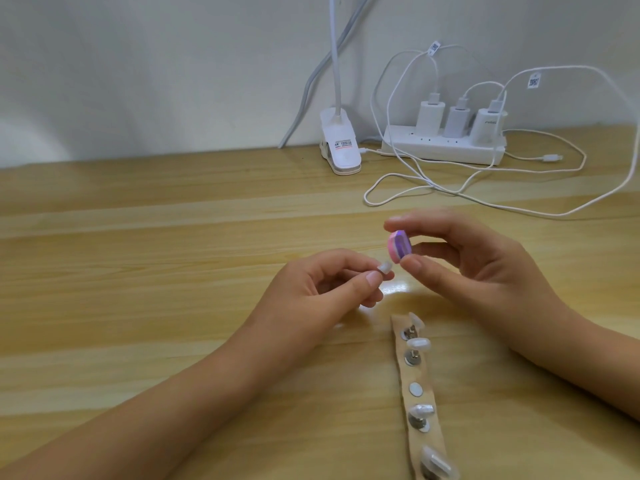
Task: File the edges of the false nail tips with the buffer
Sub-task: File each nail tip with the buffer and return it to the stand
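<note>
While left hand (311, 289) pinches nail tip (142, 269), right hand (460, 261) grips buffer (398, 245).

Small pink-and-purple buffer (399, 245) pinched upright in right hand (460, 261), just beside pale nail tip (142, 270) pinched in left hand (322, 289). Four more tips (419, 344) stand on tan strip (419, 374) on table (173, 237).

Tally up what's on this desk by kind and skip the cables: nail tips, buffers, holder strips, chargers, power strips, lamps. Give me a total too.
false nail tips: 5 (1 pinched in the left hand, 4 on the holder strip)
buffer: 1 (held in the right hand)
holder strip: 1
chargers: 3
power strip: 1
clip lamp: 1
Total: 12
</note>
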The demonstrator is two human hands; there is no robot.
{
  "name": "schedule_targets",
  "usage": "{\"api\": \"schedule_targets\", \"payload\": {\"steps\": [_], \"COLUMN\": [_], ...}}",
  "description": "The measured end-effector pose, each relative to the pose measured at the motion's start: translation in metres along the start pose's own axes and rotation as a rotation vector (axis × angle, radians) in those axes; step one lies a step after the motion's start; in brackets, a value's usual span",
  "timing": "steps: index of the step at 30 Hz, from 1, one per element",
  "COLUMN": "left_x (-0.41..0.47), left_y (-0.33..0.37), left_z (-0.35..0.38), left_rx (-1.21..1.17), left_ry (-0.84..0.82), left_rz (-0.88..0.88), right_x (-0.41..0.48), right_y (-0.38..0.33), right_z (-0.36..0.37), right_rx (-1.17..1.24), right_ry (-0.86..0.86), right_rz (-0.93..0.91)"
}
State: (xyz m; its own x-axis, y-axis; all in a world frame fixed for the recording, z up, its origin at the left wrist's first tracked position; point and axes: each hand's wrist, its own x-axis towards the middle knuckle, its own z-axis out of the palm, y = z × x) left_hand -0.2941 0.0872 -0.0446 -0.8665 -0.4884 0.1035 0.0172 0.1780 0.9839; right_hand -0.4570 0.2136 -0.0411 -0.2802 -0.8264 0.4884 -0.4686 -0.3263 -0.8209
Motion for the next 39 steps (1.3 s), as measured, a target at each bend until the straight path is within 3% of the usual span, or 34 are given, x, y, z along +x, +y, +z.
{"api": "schedule_targets", "payload": {"steps": [8, 25, 39], "left_x": [0.0016, 0.0024, 0.0026], "left_y": [-0.0021, -0.0010, -0.0008], "left_z": [-0.0003, -0.0001, -0.0006], "left_rx": [-0.070, -0.081, -0.087], "left_ry": [-0.034, -0.032, -0.036], "left_rz": [0.034, 0.016, 0.024], "right_x": [-0.0022, -0.0001, -0.0006], "right_y": [-0.0013, 0.0021, 0.0001], "right_z": [0.0018, 0.0024, 0.0037], "right_rx": [-0.350, -0.146, -0.158], "right_ry": [-0.059, -0.027, -0.035], "right_rz": [-0.203, -0.106, -0.117]}}
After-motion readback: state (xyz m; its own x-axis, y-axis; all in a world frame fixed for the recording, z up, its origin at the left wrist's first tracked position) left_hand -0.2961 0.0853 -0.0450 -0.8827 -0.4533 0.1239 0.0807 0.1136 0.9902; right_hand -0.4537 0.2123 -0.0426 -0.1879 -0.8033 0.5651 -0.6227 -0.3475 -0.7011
